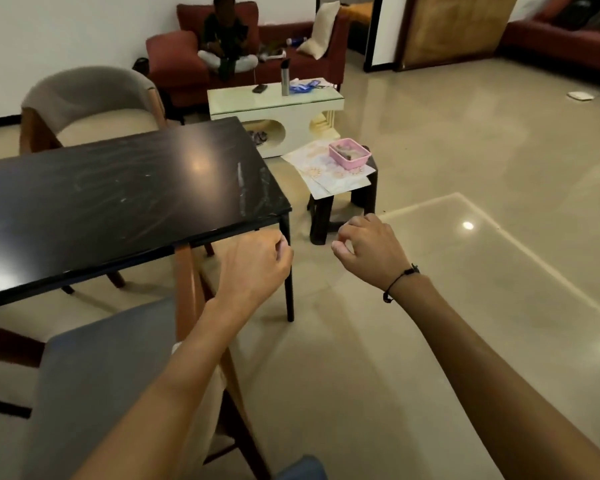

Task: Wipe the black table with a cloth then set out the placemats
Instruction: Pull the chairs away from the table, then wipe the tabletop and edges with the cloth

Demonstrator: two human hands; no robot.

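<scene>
The black table (111,199) fills the left of the head view, its glossy top showing pale smears. To its right a small dark stool (357,192) carries a stack of patterned placemats (326,171) with a pink basket (350,154) on top; a greyish cloth (347,151) lies inside the basket. My left hand (257,261) hangs just below the table's near right corner, fingers loosely curled, holding nothing. My right hand (364,244) hovers in front of the stool, fingers loosely curled and empty, a black cord on its wrist.
A chair with a grey back (94,393) stands close at the lower left, another chair (90,105) beyond the table. A white coffee table (274,109) with a metal bottle stands behind the stool. A person sits on a red sofa (250,46). Tiled floor spreads right.
</scene>
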